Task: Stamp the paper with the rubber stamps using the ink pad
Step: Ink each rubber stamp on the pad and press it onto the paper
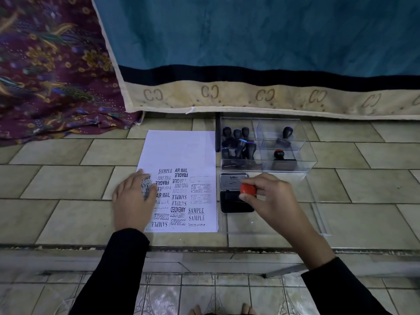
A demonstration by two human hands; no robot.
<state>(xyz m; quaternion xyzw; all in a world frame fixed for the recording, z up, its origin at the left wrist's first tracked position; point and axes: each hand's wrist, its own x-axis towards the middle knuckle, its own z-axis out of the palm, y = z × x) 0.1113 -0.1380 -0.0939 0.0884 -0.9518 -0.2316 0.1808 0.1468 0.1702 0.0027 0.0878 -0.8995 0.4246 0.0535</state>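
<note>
A white paper (pixel 181 151) lies on the tiled floor, its lower half covered with black stamp prints; the upper half is blank. My left hand (pixel 134 201) rests flat on the paper's lower left part. Right of the paper sits an open black ink pad (pixel 231 204) with its lid (pixel 230 181) folded back. My right hand (pixel 270 201) grips a red-knobbed rubber stamp (pixel 248 189) and holds it down on the ink pad; the stamp's base is hidden by my fingers.
A clear plastic box (pixel 304 155) behind the ink pad holds several black-handled stamps (pixel 238 144), with two more in its right compartments. Its clear lid (pixel 318 214) lies on the floor under my right hand. A teal cloth (pixel 250 42) and patterned purple fabric (pixel 50 64) hang behind. A floor step edge (pixel 204 247) runs near me.
</note>
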